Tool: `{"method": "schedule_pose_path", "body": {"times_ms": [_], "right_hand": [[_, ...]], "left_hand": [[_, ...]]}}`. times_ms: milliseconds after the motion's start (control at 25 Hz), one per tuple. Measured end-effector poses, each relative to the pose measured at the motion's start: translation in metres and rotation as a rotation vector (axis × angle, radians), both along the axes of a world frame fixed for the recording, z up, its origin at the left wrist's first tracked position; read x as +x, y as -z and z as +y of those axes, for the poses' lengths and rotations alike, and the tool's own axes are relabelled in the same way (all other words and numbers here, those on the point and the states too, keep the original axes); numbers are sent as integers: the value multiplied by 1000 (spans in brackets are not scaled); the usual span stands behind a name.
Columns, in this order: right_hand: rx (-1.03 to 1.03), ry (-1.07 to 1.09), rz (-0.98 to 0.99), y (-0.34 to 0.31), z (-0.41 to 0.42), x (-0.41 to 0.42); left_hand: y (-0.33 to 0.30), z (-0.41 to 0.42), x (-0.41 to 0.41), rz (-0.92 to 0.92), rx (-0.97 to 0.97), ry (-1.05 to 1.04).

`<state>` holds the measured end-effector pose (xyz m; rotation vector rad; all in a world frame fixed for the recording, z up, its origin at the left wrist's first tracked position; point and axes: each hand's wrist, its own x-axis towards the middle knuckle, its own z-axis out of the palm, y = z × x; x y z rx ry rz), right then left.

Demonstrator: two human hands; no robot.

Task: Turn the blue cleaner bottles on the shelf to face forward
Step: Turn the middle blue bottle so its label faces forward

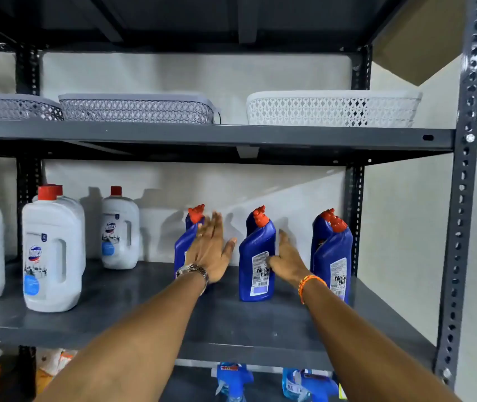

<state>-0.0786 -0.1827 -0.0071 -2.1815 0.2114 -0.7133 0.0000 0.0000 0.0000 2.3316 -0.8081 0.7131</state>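
Blue cleaner bottles with red angled caps stand on the dark middle shelf [231, 323]. The left bottle [183, 245] is partly hidden by my left hand [209, 250], which is flat with fingers spread, holding nothing. The middle bottle [256, 265] shows its back label with a barcode. My right hand [286, 259] touches that bottle's right side with the thumb on the label, fingers loose. At the right, two bottles [333, 256] stand one behind the other, back label outward.
White jugs [52, 250] with red caps fill the shelf's left half. Grey baskets [136, 108] and a white basket [333, 108] sit on the shelf above. A perforated upright [463, 198] bounds the right side. Blue spray bottles [233, 381] stand on the shelf below.
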Motion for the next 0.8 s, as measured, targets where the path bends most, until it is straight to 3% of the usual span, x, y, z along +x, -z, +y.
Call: {"method": "schedule_pose_path", "body": {"times_ms": [160, 320, 600, 800], "right_hand": [[189, -203, 115, 25, -16, 23], [428, -321, 140, 39, -31, 30], [384, -355, 11, 16, -25, 21], [411, -185, -234, 3, 5, 11]], "left_hand": [[17, -28, 8, 420, -230, 250], [22, -43, 13, 574, -436, 360], [-12, -35, 9, 652, -605, 500], [-47, -44, 6, 563, -623, 384]]}}
